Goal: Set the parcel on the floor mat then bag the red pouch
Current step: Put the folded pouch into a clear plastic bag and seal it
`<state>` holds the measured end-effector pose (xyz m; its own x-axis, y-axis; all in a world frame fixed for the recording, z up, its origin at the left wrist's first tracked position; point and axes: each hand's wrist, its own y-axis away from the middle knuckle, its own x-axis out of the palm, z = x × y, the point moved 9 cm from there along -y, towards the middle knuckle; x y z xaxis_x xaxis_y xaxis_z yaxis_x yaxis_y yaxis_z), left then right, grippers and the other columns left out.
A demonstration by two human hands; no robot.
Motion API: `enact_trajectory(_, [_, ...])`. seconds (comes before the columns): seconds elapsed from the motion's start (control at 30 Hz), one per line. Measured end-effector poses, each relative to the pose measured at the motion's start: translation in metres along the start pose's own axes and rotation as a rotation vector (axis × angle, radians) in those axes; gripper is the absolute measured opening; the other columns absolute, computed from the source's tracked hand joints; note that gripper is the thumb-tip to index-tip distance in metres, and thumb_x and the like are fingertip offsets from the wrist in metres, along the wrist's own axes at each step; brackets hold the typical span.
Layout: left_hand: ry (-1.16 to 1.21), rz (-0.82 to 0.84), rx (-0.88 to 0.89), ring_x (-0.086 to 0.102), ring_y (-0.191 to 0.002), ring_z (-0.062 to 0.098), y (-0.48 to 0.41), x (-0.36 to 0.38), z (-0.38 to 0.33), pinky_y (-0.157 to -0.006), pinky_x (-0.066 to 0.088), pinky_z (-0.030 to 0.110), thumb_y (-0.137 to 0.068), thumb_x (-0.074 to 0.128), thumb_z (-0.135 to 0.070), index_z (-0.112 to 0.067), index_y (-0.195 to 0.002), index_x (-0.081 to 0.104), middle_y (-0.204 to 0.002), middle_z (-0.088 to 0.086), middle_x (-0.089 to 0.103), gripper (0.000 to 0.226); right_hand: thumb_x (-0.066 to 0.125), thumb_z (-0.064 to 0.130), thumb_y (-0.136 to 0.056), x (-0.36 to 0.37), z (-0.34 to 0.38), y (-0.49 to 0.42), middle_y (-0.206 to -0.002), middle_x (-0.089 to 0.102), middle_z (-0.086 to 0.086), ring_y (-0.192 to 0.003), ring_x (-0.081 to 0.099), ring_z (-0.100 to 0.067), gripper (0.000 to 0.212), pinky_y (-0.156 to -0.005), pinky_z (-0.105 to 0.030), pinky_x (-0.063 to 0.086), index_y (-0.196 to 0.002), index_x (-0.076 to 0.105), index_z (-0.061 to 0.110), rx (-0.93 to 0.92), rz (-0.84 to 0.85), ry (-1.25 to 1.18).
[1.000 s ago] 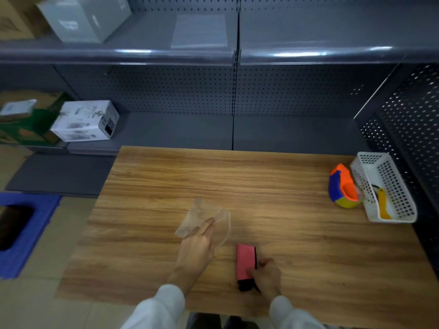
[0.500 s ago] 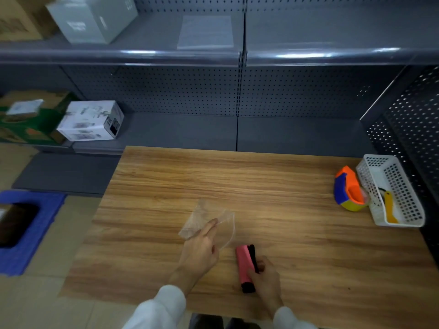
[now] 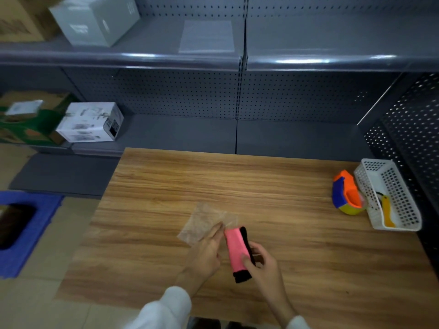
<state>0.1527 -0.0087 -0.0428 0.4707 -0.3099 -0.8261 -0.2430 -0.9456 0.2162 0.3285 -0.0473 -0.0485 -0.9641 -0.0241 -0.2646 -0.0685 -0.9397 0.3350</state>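
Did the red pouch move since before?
Yes. The right hand has moved the red pouch farther up the table, away from its near edge, to the clear bag that the left hand rests on.

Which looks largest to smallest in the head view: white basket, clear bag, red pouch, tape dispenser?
1. white basket
2. clear bag, partly under the left hand
3. red pouch and tape dispenser: about alike; the pouch is nearer the camera, so unranked.
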Motion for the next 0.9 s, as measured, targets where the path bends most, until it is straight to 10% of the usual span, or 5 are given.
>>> enact_trajectory(0.63, [0.008,-0.044,-0.014,0.036,-0.141,0.012,0.018,-0.01,-0.007,-0.108,0.036,0.021,-0.09,0.065,-0.019,-0.017,-0.156,0.019,-0.163,-0.006,0.016,0.081,0.079,0.022,-0.064,0.049,0.001,-0.023,-0.083,0.079,-0.008,-0.08,0.076,-0.022,0.027,-0.077,-0.039,0.06,-0.089,0.078,0.012,0.357,0.312,0.048])
enact_trajectory(0.73, [0.004,-0.078,-0.027,0.034,-0.142,0.009,0.021,-0.012,-0.005,-0.109,0.016,0.01,-0.087,0.063,-0.013,-0.017,-0.156,0.021,-0.163,-0.007,0.019,0.081,0.084,0.023,-0.06,0.035,-0.001,-0.021,-0.09,0.073,-0.005,-0.082,0.071,-0.02,0.041,-0.074,-0.039,0.059,-0.096,0.065,0.018,0.321,0.114,0.092])
enact_trajectory(0.9, [0.089,-0.074,0.028,0.028,-0.146,0.012,0.021,-0.009,-0.014,-0.117,0.028,0.023,-0.079,0.058,0.004,-0.016,-0.155,0.024,-0.161,-0.003,0.025,0.086,0.087,0.015,-0.064,0.017,0.017,-0.025,-0.083,0.067,-0.006,-0.073,0.065,-0.019,0.043,-0.057,-0.025,0.048,-0.085,0.05,0.02,0.208,-0.16,0.137])
